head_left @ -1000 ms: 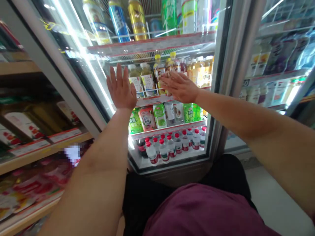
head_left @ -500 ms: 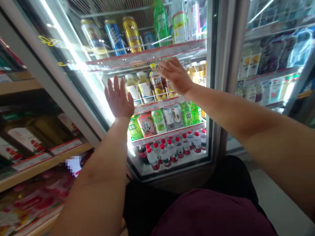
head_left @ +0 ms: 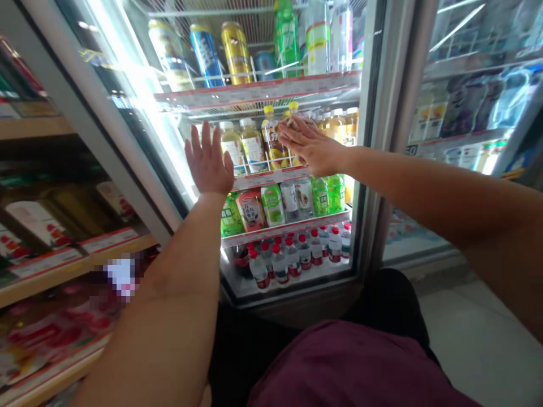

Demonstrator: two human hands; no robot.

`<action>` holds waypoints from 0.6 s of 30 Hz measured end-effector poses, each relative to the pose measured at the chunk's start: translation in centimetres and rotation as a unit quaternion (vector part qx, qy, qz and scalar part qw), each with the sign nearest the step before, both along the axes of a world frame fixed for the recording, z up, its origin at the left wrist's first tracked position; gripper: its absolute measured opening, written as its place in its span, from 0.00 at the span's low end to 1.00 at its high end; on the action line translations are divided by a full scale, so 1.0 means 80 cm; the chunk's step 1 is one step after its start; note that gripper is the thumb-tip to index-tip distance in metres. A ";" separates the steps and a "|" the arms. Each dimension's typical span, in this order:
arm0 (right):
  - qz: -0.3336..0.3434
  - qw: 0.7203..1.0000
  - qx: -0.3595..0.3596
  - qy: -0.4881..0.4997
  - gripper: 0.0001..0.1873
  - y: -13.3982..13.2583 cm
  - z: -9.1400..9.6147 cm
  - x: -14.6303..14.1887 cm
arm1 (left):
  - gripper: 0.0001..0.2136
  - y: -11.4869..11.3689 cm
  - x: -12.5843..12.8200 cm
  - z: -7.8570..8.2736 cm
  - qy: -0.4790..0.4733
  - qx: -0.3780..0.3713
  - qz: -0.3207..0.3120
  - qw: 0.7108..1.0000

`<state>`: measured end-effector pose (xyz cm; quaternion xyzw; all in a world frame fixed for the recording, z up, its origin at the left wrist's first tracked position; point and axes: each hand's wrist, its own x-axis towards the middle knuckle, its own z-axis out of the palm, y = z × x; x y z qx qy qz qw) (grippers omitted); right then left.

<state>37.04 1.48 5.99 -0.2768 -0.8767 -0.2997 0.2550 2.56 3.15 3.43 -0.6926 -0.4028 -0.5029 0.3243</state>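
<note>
My left hand [head_left: 210, 164] is spread flat, palm forward, seemingly against the glass door [head_left: 250, 288] of a lit drinks fridge. My right hand [head_left: 316, 148] is further right at about the same height, fingers stretched forward and close together. A small crumpled brownish patch [head_left: 306, 120] shows at its fingertips; whether it is a cloth or a reflection I cannot tell. Behind the hands are white-capped bottles [head_left: 253, 146] and a yellow-capped tea bottle [head_left: 270, 133], which appear to be on the other side of the glass.
Cans [head_left: 236, 53] and a green bottle [head_left: 287, 39] occupy the upper shelf. Red-capped water bottles [head_left: 280, 264] line the bottom. Wooden shelves [head_left: 38, 277] with packaged goods are close on the left. Another fridge [head_left: 449, 141] stands to the right, behind a metal frame [head_left: 392, 113].
My right hand has shifted slightly right and down in view, its fingers going from curled to straighter. My left hand stays spread in nearly the same place. The view has shifted slightly.
</note>
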 end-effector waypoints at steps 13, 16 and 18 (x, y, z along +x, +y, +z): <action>0.040 0.984 0.105 0.136 0.40 -0.006 0.023 -0.010 | 0.33 -0.014 0.004 0.004 -0.019 -0.014 -0.032 0.999; 0.008 0.982 0.098 0.162 0.33 0.005 0.020 -0.032 | 0.33 -0.016 0.006 0.006 -0.033 -0.042 -0.040 0.998; -0.010 0.986 0.084 0.143 0.31 0.007 0.003 -0.042 | 0.34 -0.016 0.006 0.006 -0.038 -0.057 -0.045 0.997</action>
